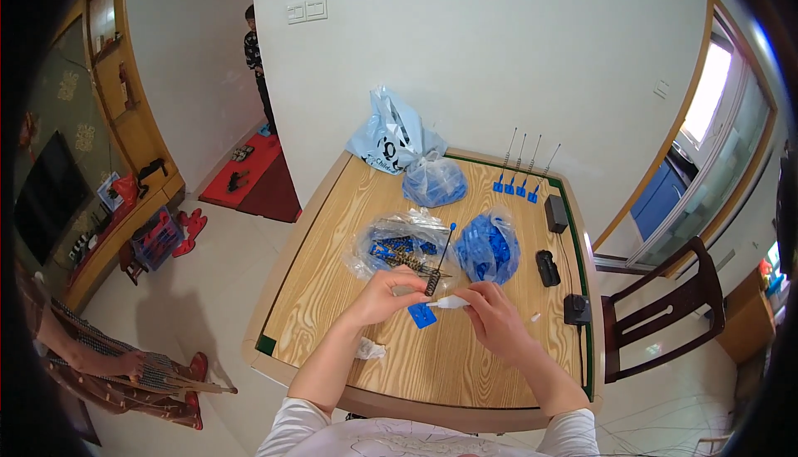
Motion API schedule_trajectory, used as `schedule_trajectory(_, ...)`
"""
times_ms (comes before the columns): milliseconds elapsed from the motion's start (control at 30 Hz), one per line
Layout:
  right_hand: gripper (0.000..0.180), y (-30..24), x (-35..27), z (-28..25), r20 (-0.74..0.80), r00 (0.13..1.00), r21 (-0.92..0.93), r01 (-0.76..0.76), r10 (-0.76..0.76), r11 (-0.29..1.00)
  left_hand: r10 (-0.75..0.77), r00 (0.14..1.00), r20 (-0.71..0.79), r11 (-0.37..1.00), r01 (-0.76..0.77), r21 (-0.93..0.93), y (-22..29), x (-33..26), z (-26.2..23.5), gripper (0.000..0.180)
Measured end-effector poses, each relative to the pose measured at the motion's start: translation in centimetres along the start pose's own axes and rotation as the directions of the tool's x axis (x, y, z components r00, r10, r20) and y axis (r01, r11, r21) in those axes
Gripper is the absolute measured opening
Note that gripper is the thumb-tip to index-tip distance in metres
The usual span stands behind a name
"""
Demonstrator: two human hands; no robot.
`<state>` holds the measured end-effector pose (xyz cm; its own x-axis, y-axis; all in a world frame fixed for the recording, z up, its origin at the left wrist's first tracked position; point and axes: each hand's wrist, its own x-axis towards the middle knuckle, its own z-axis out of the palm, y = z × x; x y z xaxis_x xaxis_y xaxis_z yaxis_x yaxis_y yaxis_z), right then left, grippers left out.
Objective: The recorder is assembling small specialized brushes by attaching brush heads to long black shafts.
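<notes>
My left hand (382, 297) pinches a dark coiled spring (433, 282) with a thin rod topped by a small blue tip rising from it. In my right hand (494, 316) is a small white squeeze bottle (451, 302), its narrow nozzle pointing left at the spring's lower end. Just below lies a blue square base (422, 316); whether it touches the spring I cannot tell. Beyond my hands an open clear bag (366, 241) holds blue pieces and springs. A clear bag of blue parts (489, 248) sits to its right.
Several spring rods on blue bases (521, 191) stand at the far right. Behind are another blue-filled bag (434, 181) and a pale blue bag (391, 129). Black boxes (556, 213) line the right edge; crumpled tissue (371, 349) lies near left. Two other people stand left, away from the table.
</notes>
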<state>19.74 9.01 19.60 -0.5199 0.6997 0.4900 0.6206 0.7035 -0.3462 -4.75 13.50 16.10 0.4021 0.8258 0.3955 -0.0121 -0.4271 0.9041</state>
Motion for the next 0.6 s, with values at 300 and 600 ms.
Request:
schedule_trajectory(300, 0.033, 0.0, 0.0, 0.3, -0.05, 0.998, 0.096, -0.027, 0.032, 0.995, 0.026, 0.999, -0.044, 1.0, -0.026, -0.004, -0.3, 0.0, -0.6, 0.015)
schedule_trajectory(600, 0.028, 1.1, -3.6, 3.4, -0.151, 0.959, 0.387, -0.164, 0.238, 0.907, 0.007, 0.997, -0.075, 1.0, -0.006, 0.01, -0.4, -0.3, -0.9, 0.016)
